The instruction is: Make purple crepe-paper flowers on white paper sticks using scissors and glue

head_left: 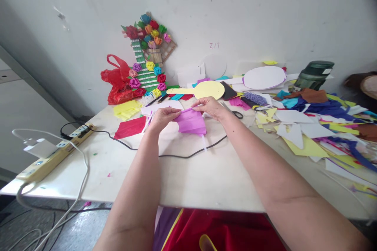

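Observation:
Both hands hold a piece of purple crepe paper (pixel 193 122) by its far edge, above the table. My left hand (pixel 163 117) pinches the left corner, and my right hand (pixel 209 108) pinches the upper right part. Along that edge the paper looks folded or rolled. Below its right side a thin whitish strip (pixel 205 143) shows; whether it is attached I cannot tell. Red crepe paper (pixel 130 127) lies left of my left hand. Just beyond my right hand is a yellow paddle-shaped cutout (pixel 209 90). Scissors with black handles (pixel 237 114) lie right of my right hand.
Paper scraps (pixel 297 133) cover the table's right side, with a dark green bottle (pixel 315 76) behind. At the back left stand a paper-flower decoration (pixel 147 74) and a red plastic bag (pixel 118 82). A power strip (pixel 55 153) lies at left; a black cable (pixel 179 156) crosses the table.

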The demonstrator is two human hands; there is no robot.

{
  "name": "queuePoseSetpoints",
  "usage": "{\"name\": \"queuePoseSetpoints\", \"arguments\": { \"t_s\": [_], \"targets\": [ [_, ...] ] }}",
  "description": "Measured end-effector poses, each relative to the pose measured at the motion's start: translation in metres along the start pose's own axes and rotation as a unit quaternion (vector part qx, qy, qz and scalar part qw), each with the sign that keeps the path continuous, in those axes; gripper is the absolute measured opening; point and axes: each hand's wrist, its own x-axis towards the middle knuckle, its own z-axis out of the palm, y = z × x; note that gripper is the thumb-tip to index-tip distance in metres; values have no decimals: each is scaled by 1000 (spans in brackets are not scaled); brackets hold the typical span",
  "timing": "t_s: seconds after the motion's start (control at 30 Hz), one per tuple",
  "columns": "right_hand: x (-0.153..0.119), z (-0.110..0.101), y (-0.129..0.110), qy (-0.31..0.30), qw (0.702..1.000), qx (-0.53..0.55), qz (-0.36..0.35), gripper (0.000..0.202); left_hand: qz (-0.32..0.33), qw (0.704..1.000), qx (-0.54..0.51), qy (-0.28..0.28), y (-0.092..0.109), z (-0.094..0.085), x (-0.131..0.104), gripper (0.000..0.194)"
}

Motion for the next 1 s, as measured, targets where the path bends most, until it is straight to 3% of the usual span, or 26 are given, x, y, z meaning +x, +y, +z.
{"name": "queuePoseSetpoints", "arguments": {
  "t_s": [0.57, 1.0],
  "targets": [
    [3, -5, 3, -16, 999, 18, 25, 29, 5, 1000, -12, 4, 5, -1, -3, 38],
    [1, -5, 0, -20, 993, 109, 38, 25, 3, 996, -86, 17, 1, -1, -1, 35]
  ]
}}
